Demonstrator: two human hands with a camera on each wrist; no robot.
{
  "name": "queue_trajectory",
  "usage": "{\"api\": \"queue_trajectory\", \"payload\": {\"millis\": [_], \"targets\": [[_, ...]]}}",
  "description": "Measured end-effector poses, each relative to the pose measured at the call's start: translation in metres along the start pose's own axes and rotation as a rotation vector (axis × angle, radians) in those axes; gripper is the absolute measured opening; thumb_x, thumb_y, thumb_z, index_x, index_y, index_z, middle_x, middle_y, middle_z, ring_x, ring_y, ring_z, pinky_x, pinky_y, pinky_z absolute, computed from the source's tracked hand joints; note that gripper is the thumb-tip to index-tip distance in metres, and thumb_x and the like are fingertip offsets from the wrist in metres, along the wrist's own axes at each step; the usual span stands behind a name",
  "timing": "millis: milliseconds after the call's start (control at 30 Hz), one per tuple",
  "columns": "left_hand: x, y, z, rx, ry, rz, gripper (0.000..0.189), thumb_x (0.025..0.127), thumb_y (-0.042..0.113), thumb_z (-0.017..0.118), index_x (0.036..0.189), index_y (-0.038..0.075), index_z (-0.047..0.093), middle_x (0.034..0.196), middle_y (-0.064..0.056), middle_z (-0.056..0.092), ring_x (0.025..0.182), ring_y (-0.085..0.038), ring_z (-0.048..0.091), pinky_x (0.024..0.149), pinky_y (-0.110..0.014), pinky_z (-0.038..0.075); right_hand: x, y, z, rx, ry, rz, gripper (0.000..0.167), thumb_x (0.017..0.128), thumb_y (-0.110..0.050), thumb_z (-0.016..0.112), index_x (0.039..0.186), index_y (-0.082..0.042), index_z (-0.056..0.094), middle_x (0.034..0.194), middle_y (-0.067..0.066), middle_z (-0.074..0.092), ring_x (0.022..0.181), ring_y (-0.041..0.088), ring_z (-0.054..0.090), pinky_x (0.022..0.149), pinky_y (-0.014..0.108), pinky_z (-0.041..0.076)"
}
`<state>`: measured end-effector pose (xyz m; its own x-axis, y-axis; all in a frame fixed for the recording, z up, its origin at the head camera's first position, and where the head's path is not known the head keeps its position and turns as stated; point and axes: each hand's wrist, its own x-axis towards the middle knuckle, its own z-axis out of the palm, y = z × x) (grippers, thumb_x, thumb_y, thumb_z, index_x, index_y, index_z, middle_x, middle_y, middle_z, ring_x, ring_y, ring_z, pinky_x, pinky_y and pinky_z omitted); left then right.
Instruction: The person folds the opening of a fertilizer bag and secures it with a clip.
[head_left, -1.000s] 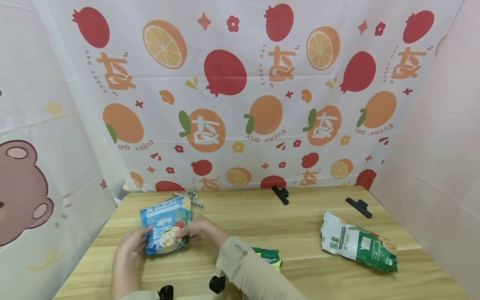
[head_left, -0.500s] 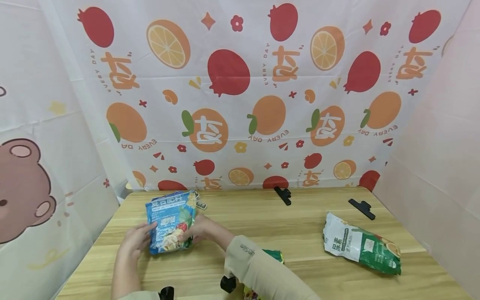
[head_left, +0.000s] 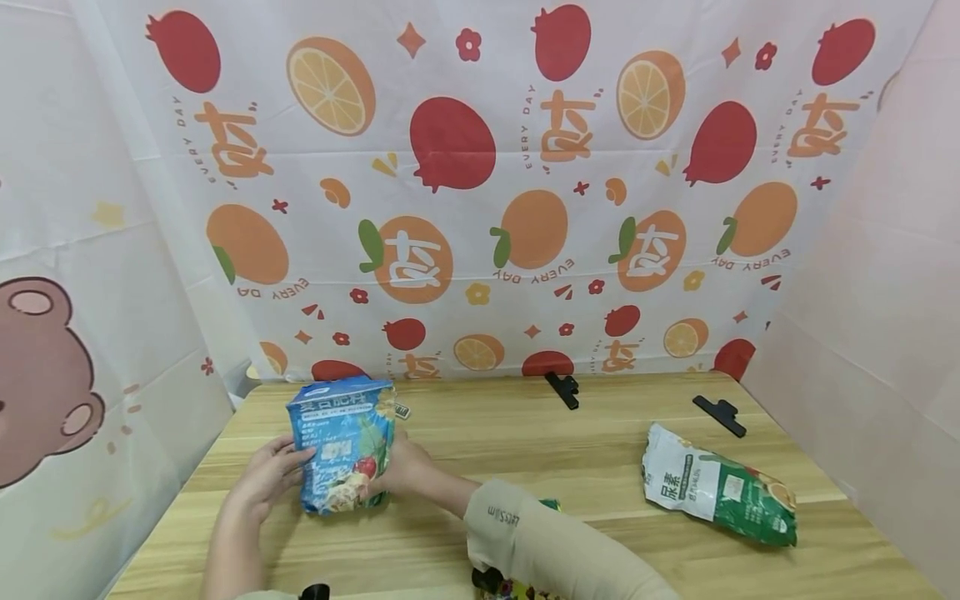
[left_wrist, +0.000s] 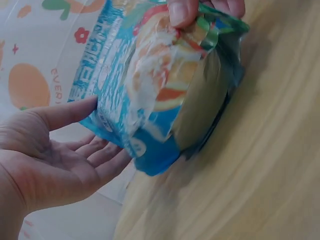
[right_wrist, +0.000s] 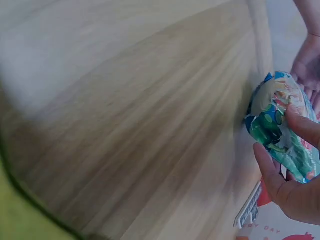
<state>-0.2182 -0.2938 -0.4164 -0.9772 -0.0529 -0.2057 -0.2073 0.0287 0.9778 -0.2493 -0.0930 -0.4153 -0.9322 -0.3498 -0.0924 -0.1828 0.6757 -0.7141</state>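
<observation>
A blue fertilizer bag [head_left: 341,450] with a fruit and vegetable print stands near the table's back left, its bottom on or close to the wood. My left hand [head_left: 270,475] pinches its left edge; in the left wrist view the thumb lies on the front and the fingers reach behind. At the right edge my right hand [head_left: 401,467] grips the lower part, thumb on the printed face, as the right wrist view shows too. The bag's folded bottom [left_wrist: 202,100] is visible in the left wrist view. Its back side is hidden.
A white and green bag [head_left: 720,487] lies at the right. Two black clips [head_left: 562,390] [head_left: 720,415] rest toward the back. A patterned clip [head_left: 402,411] peeks out behind the blue bag. My right sleeve partly covers a yellow-green bag [head_left: 517,590] at the front.
The blue bag has turned more upright, and its blue top edge now shows. It covers more of the patterned clip behind. Both hands have kept hold, and the right forearm has swung rightward.
</observation>
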Motion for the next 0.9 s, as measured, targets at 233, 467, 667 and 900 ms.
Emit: {"api": "queue_trajectory", "payload": {"millis": [233,467,667,900], "targets": [[-0.004,0.0,-0.003,0.044,-0.046,0.054,0.07,0.094,0.009,0.05,0.136,-0.018,0.0,0.138,-0.036,0.015,0.087,-0.001,0.051,0.08,-0.025,0.046,-0.005,0.002,0.002,-0.068,-0.018,-0.003,0.089,0.058,-0.031,0.087,0.128,-0.003,0.041,0.109,0.008,0.057,0.092,0.01,0.054,0.073,0.023,0.047],[-0.006,-0.003,-0.007,0.054,-0.045,0.07,0.071,0.094,0.011,0.052,0.136,-0.016,0.001,0.137,-0.036,0.017,0.087,0.001,0.051,0.082,-0.025,0.046,-0.005,0.007,0.001,-0.048,-0.064,-0.061,0.088,0.064,-0.034,0.084,0.13,-0.001,0.038,0.104,0.008,0.057,0.088,0.01,0.055,0.067,0.023,0.046],[-0.008,-0.003,-0.007,0.05,-0.064,0.083,0.071,0.092,0.009,0.054,0.136,-0.015,0.005,0.132,-0.032,0.027,0.088,-0.002,0.054,0.082,-0.025,0.046,-0.001,0.014,-0.01,0.199,-0.167,-0.144,0.061,0.076,-0.021,0.077,0.127,-0.011,0.047,0.11,-0.001,0.057,0.099,0.01,0.053,0.08,0.024,0.046],[-0.012,-0.004,-0.01,0.068,-0.107,0.091,0.072,0.093,0.01,0.054,0.137,-0.015,0.002,0.135,-0.034,0.022,0.092,-0.002,0.053,0.087,-0.029,0.046,-0.003,0.017,-0.01,0.376,-0.261,-0.09,0.047,0.08,-0.009,0.072,0.123,-0.012,0.053,0.093,0.0,0.061,0.073,0.012,0.059,0.062,0.03,0.053]]}}
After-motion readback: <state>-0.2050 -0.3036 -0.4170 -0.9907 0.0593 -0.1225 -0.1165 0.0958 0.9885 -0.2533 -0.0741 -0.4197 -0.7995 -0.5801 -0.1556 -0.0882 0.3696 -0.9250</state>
